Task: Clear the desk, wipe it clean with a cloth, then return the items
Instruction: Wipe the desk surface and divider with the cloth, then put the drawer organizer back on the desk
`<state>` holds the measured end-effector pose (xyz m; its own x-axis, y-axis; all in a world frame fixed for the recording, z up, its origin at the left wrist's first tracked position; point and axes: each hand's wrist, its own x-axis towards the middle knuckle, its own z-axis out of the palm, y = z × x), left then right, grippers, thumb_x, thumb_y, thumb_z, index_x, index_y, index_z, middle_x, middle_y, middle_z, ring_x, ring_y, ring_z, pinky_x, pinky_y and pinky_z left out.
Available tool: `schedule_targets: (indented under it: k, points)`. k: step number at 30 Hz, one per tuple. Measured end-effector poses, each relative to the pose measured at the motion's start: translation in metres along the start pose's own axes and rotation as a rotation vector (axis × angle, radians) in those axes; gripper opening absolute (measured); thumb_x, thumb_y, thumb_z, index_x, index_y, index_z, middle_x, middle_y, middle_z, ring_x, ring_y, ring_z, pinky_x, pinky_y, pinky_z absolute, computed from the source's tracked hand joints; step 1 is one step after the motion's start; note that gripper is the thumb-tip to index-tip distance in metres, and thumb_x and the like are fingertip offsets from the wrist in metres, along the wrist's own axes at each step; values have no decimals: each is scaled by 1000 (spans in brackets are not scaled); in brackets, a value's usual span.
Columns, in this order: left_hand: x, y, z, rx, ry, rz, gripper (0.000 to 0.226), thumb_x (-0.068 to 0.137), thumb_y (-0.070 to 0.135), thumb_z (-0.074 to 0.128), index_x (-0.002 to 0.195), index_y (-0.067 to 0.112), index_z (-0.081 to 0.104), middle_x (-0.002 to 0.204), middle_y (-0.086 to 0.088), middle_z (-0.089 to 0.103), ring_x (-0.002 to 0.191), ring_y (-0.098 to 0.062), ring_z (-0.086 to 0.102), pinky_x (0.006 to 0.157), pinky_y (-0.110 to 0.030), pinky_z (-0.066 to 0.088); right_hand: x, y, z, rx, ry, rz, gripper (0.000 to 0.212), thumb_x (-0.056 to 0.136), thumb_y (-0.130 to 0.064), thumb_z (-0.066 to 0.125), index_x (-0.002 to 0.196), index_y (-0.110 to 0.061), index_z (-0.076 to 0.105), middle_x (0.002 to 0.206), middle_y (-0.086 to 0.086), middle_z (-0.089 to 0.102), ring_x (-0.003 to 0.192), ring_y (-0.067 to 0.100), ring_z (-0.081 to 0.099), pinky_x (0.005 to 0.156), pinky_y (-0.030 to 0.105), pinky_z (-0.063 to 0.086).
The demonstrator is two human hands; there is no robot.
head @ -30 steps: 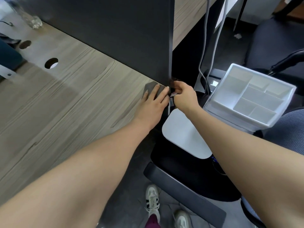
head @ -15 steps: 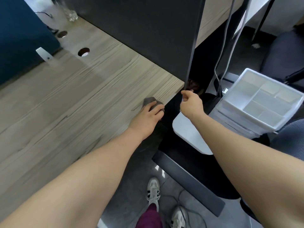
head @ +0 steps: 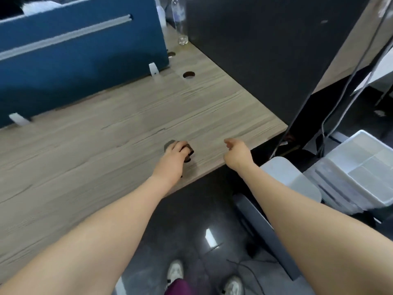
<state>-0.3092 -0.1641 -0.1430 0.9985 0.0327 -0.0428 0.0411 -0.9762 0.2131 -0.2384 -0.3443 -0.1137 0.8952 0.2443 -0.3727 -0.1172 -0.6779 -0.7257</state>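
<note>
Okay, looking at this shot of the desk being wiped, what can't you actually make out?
- Cloth: mostly hidden under the left hand in the head view.
- Right hand: fingertips blurred; whether it holds anything is unclear.
- Bottle: top cut off by the frame edge.
- White organiser: right side cropped.

Office: wood-grain desk (head: pixel 106 145), blue partition (head: pixel 74 60), cable holes (head: pixel 188 74).

arms (head: pixel 110 226): bare, sleeveless | trousers (head: pixel 178 287): maroon | shoes (head: pixel 175 271): white sneakers
</note>
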Motion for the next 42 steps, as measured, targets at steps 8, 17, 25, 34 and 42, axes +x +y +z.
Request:
schedule_targets:
  k: [8, 17, 25, 34, 42]
  points:
    - [-83, -100, -32, -112, 95, -313, 46, 92, -2, 43, 134, 15, 45, 152, 2, 25, 142, -23, 14, 112, -38, 27, -34, -104, 120, -87, -169, -147, 56, 90, 0, 47, 143, -14, 39, 143, 9, 45, 129, 24, 44, 99, 28, 38]
    - [-134, -186, -55, -138, -109, -381, 51, 95, 34, 49, 142, 26, 32, 154, 5, 20, 143, -21, 16, 113, -40, 24, -55, -177, 232, -144, -237, -181, 49, 90, -2, 48, 139, -10, 45, 138, 10, 51, 128, 21, 46, 102, 24, 33]
    - [-83, -164, -71, -119, -116, -158, 35, 99, 27, 39, 132, 20, 44, 135, -1, 43, 118, -24, 47, 93, -41, 44, -49, -144, 181, -52, -38, 7, 49, 92, -4, 48, 140, -11, 44, 140, 8, 49, 128, 22, 46, 102, 26, 36]
    - [15, -5, -80, -32, -60, 311, 34, 97, 23, 41, 131, 17, 46, 130, -3, 47, 113, -25, 52, 87, -42, 46, -49, -68, 19, 26, 320, 159, 48, 91, -5, 48, 139, -12, 47, 139, 8, 50, 128, 22, 46, 101, 26, 36]
    - [68, 162, -50, -40, -119, 499, 33, 99, 24, 39, 131, 18, 45, 132, 0, 46, 109, -25, 54, 82, -39, 47, -65, 39, -116, 163, 539, 262, 45, 90, -1, 45, 133, -11, 52, 135, 8, 53, 123, 26, 49, 101, 34, 43]
